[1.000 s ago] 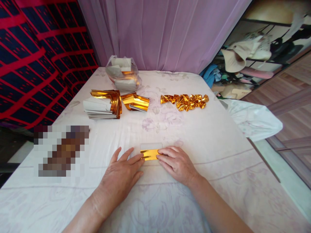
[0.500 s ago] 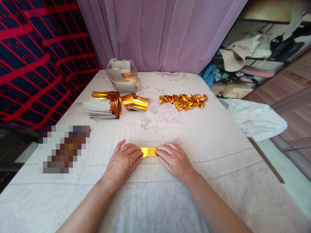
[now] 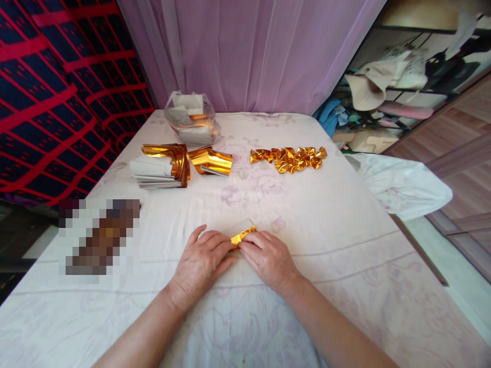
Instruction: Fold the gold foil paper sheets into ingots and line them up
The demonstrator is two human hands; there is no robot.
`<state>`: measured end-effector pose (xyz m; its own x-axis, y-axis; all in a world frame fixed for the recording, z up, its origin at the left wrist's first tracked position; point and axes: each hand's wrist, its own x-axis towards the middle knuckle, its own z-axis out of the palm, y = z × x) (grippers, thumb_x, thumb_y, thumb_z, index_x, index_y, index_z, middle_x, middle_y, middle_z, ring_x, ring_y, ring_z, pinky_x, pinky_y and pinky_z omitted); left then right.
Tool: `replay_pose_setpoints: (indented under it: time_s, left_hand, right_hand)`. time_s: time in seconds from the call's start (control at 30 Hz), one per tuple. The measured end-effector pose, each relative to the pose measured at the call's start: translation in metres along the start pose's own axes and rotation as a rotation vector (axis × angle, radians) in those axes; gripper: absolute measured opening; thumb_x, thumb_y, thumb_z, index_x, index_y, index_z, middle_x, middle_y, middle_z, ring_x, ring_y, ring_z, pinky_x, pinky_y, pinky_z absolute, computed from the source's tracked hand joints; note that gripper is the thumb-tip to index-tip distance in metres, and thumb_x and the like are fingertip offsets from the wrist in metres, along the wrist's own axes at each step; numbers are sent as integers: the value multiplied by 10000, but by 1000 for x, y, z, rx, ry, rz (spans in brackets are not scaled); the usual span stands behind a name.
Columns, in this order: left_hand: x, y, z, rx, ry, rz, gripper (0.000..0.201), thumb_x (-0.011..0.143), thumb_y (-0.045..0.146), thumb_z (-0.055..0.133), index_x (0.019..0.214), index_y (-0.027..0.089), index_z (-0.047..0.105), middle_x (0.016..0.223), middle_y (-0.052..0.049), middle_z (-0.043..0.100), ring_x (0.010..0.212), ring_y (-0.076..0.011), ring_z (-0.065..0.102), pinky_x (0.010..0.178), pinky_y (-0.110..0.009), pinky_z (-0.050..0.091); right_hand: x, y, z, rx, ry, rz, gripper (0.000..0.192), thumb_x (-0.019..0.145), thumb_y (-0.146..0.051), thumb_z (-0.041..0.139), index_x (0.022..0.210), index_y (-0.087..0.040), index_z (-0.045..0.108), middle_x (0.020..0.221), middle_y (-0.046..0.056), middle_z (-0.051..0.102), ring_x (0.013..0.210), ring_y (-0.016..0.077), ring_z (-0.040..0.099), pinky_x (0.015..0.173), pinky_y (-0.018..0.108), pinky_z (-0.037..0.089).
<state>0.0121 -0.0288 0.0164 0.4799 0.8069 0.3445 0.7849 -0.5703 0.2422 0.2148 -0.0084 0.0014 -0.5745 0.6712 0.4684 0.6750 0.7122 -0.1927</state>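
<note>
At lower centre, a small folded gold foil paper strip (image 3: 243, 234) is pinched against the white floral bedsheet (image 3: 345, 245) by left hand (image 3: 201, 263) and right hand (image 3: 268, 258), fingertips closed on it, apparently creasing it.

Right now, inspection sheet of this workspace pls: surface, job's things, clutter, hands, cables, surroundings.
Surface: white floral sheet over a flat top, lightly creased.
Job's things: small gold foil paper, partly folded, one end tilted up off the sheet, white backing showing behind it.
Clutter: stack of gold-and-white paper sheets; loose bent gold sheets; row of folded gold pieces; clear plastic bag of paper; a blurred patch at left, cannot tell what.
Hands: left hand and right hand both pinch the gold paper, fingertips meeting at it.
Cables: nothing seen.
Surroundings: lilac curtain behind; red-and-dark patterned fabric at left; clothes and a hat at right; wooden floor.
</note>
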Motion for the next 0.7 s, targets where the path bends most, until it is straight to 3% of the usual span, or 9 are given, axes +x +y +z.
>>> replay_pose_setpoints:
  time_s: [0.1, 0.27, 0.7]
  left_hand:
    - [-1, -4, 0, -27, -11, -22, 160, 906, 304, 631, 1047, 252, 685, 1031, 1, 736, 991, -217, 632, 1051, -479, 330]
    - [0, -6, 1, -24, -16, -29, 107, 927, 258, 604, 961, 275, 705, 886, 23, 730, 858, -186, 623, 996, -448, 370]
    - [-1, 2, 7, -170, -51, -152, 126, 922, 301, 591, 861, 206, 648, 875, -27, 681, 857, -210, 582, 858, -401, 425]
  right_hand:
    - [-1, 1, -3, 19, -18, -4, 211, 951, -172, 521, 867, -212, 711, 856, 34, 701, 763, 159, 607, 718, 304, 496]
    - [-2, -5, -7, 63, -77, 57, 132, 923, -194, 560, 903, -203, 690, 898, 50, 701, 821, 183, 617, 762, 329, 491]
    - [-2, -8, -4, 187, -146, 275, 147, 908, -218, 566, 769, -206, 611, 790, 29, 664, 777, 175, 607, 724, 291, 421]
